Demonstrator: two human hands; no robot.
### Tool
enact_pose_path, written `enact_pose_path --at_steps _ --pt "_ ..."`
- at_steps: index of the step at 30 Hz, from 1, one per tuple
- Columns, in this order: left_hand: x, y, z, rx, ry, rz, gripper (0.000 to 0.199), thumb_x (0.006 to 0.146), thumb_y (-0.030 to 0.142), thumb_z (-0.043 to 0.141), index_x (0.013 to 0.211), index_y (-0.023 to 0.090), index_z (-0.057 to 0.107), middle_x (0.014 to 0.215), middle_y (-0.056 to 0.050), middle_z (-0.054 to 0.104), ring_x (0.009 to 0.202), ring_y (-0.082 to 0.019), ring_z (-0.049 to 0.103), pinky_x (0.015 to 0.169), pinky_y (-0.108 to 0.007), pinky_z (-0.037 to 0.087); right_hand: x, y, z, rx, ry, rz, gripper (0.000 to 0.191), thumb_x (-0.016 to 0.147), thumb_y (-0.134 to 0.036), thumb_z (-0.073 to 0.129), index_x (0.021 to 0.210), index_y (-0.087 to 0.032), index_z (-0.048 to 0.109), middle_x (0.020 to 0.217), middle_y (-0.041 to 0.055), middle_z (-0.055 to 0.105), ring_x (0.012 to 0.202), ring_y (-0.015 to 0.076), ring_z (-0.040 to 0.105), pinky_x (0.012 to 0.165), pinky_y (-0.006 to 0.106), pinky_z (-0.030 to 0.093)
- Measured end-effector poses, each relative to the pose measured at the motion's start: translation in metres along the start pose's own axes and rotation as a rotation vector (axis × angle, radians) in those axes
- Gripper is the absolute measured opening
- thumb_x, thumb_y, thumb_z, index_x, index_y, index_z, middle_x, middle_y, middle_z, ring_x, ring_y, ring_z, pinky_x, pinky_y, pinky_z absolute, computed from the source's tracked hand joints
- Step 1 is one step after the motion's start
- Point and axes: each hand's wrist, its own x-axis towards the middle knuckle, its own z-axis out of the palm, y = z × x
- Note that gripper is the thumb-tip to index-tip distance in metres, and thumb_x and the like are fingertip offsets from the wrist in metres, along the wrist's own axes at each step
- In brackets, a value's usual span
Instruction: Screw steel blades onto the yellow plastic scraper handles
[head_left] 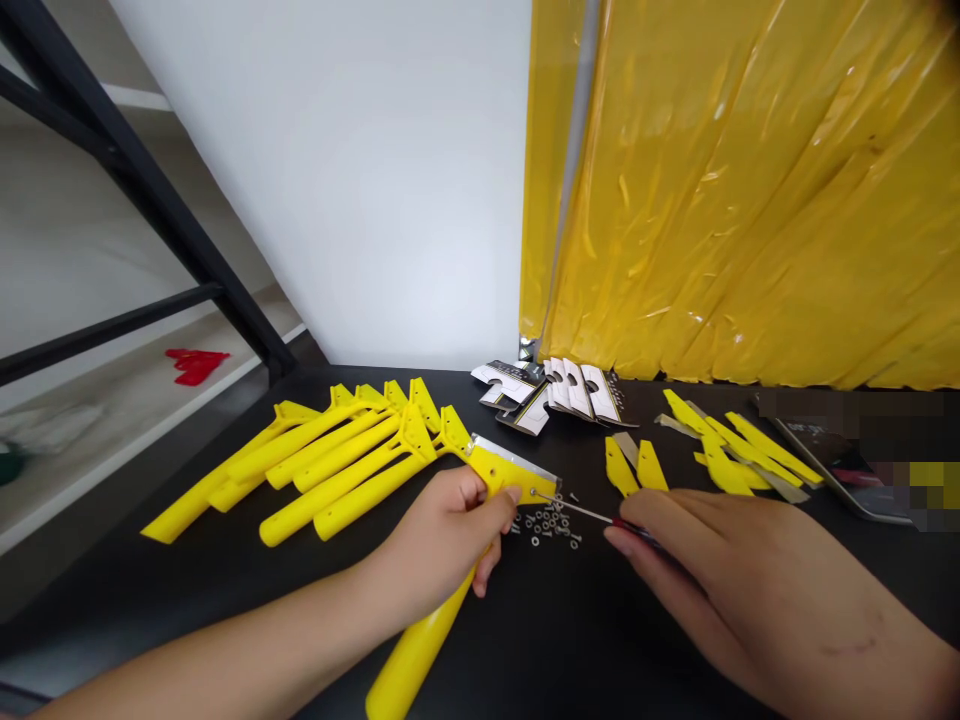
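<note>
While the left hand [450,525] pinches the head of a long-handled yellow plastic scraper [427,645] over the middle of the flat black table [562,630], the right hand [720,570] pinches a thin silver screwdriver [577,507], its tip at a small round silver screw [534,492] in that head. This scraper has its shiny straight metal blade [517,458] in, so it looks nearly done, though I cannot tell if the screw is tight. Small loose silver screws and nuts [551,522] lie just beside it, and the long yellow plastic handles [337,490] on the left and flat yellow plastic pieces [619,467] on the right seem left to do.
</note>
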Motion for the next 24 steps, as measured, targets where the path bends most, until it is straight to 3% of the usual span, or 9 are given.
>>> enact_pose_path --at_steps 6,9,14,18,24 --pt "0.000 0.002 -0.001 -0.019 0.024 0.010 0.040 0.094 0.053 0.060 0.071 0.023 0.050 0.042 0.007 0.050 0.035 -0.010 0.044 0.040 -0.021 0.037 0.000 0.001 0.004 0.004 -0.016 -0.022 0.030 0.105 -0.024 0.049 0.076 -0.024 0.053 0.060 -0.0034 0.059 0.046 0.0154 0.059 0.048 0.032 0.035" --pt "-0.001 0.001 -0.001 0.003 0.024 0.034 0.041 0.095 0.053 0.060 0.071 0.022 0.051 0.042 0.006 0.050 0.035 -0.010 0.044 0.041 -0.020 0.034 -0.003 0.001 0.003 0.028 0.019 0.025 0.020 0.107 -0.027 0.048 0.092 -0.023 0.060 0.068 -0.0011 0.065 0.053 0.0171 0.064 0.050 0.031 0.040" --pt "0.002 -0.005 -0.002 0.043 0.007 0.019 0.041 0.097 0.053 0.058 0.071 0.022 0.052 0.043 0.006 0.050 0.036 -0.010 0.044 0.042 -0.020 0.033 -0.005 0.002 0.004 0.170 -0.061 -0.037 0.022 0.105 -0.017 0.047 0.090 -0.024 0.061 0.074 -0.0005 0.067 0.057 0.0150 0.063 0.054 0.027 0.047" --pt "0.003 -0.009 -0.003 0.041 -0.014 0.030 0.041 0.098 0.053 0.056 0.071 0.022 0.050 0.044 0.007 0.049 0.036 -0.009 0.042 0.040 -0.020 0.032 -0.004 0.004 0.011 0.158 0.027 -0.096 0.023 0.104 -0.012 0.043 0.103 -0.021 0.063 0.092 0.0054 0.073 0.073 0.0181 0.070 0.063 0.029 0.052" --pt "0.003 -0.009 -0.003 0.014 -0.016 0.039 0.041 0.096 0.053 0.059 0.071 0.022 0.050 0.044 0.007 0.049 0.036 -0.010 0.044 0.041 -0.019 0.033 -0.001 0.002 0.010 -0.005 0.065 -0.029 0.025 0.109 -0.024 0.042 0.093 -0.022 0.062 0.069 0.0003 0.068 0.054 0.0185 0.066 0.052 0.032 0.046"
